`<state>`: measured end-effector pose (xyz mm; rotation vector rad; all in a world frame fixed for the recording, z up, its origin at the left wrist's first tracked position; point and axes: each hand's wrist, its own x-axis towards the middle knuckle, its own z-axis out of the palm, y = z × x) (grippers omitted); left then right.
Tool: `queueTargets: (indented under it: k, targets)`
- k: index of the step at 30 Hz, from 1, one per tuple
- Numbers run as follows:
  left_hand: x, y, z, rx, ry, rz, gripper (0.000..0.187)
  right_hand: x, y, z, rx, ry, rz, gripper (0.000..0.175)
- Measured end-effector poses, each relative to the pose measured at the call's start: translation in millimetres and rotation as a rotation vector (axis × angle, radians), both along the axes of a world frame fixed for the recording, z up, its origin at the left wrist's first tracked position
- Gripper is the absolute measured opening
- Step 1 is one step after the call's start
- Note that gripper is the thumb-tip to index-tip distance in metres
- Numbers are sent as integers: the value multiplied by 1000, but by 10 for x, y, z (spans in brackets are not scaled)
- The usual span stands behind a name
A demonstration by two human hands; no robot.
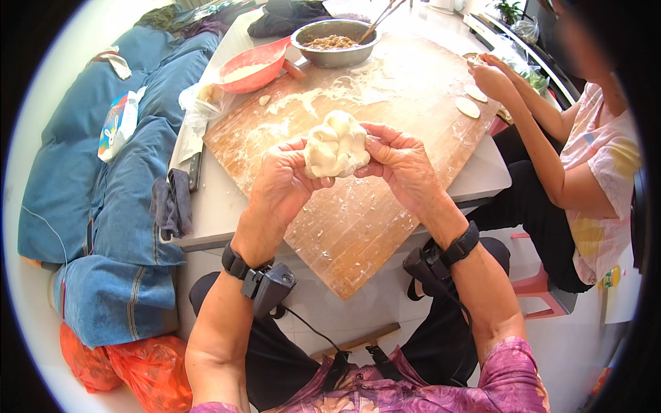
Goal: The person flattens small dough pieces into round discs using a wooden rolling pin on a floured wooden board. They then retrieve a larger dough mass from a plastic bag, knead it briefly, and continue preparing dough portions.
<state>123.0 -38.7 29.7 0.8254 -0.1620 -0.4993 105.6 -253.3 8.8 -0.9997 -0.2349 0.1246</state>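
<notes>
A lumpy piece of pale dough (336,147) is held up between my two hands, above a floured wooden board (356,227). My left hand (289,173) grips its left side with thumb and fingers, while my right hand (395,162) pinches its right side. Beyond the dough, loose flour covers the board's far part, and a small dough bit (264,100) lies near its left edge. Two flat dough rounds, one nearer (467,107) and one farther (475,93), rest at the board's right.
A metal bowl of filling (335,44) with chopsticks and a red flour bowl (253,67) stand at the back. A rolling pin (294,70) lies between them. Left are a knife (194,170) and grey cloth (173,201). A co-worker (583,155) sits at right, hands raised.
</notes>
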Motion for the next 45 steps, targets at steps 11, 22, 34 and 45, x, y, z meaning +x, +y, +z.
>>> queueTargets:
  k: [11,22,34,45]
  targets:
    - [53,15,-74,107,-74,20,28,-45,-89,26,-310,-45,-71,33]
    - [85,97,-43,195,-45,177,31,-203,-266,57,-1378,-394,-320,35]
    - [106,360,-45,127,-64,262,29,-643,272,-413,-1788,-646,-205,96]
    - [62,667,78,67,-64,315,26,-311,932,-258,-1793,-562,45,92]
